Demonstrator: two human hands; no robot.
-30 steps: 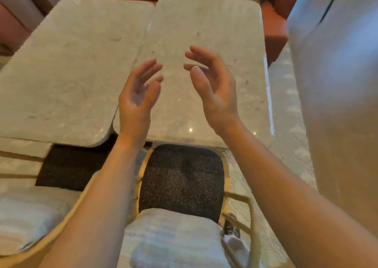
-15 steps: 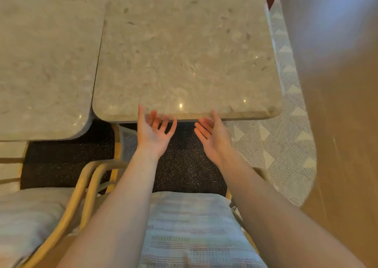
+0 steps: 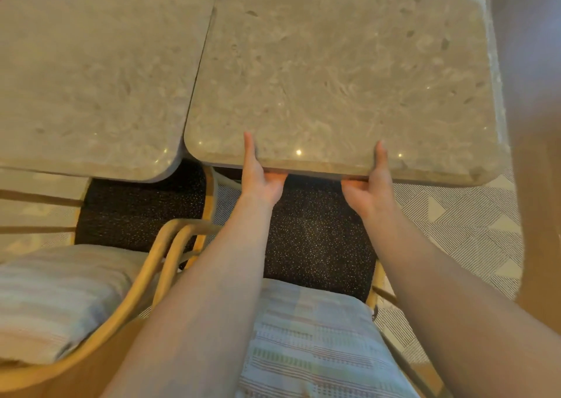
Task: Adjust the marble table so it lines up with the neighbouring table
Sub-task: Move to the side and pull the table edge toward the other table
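Two beige marble tables stand side by side. The right marble table (image 3: 343, 63) has its near edge in both my hands. My left hand (image 3: 258, 175) grips that edge with the thumb on top and the fingers hidden underneath. My right hand (image 3: 368, 185) grips the same edge further right, thumb on top as well. The neighbouring table (image 3: 91, 69) sits to the left, and its near edge lies slightly closer to me than the right table's edge. A thin gap runs between the two tops.
Two rattan chairs with dark speckled seats (image 3: 315, 233) and striped cushions (image 3: 306, 343) are tucked in below me. A patterned carpet (image 3: 455, 224) covers the floor at right. A blurred pale surface (image 3: 534, 93) fills the right edge.
My hands dropped from above the tabletop to its near edge and closed on it. The view tilted down and came closer to the tables.
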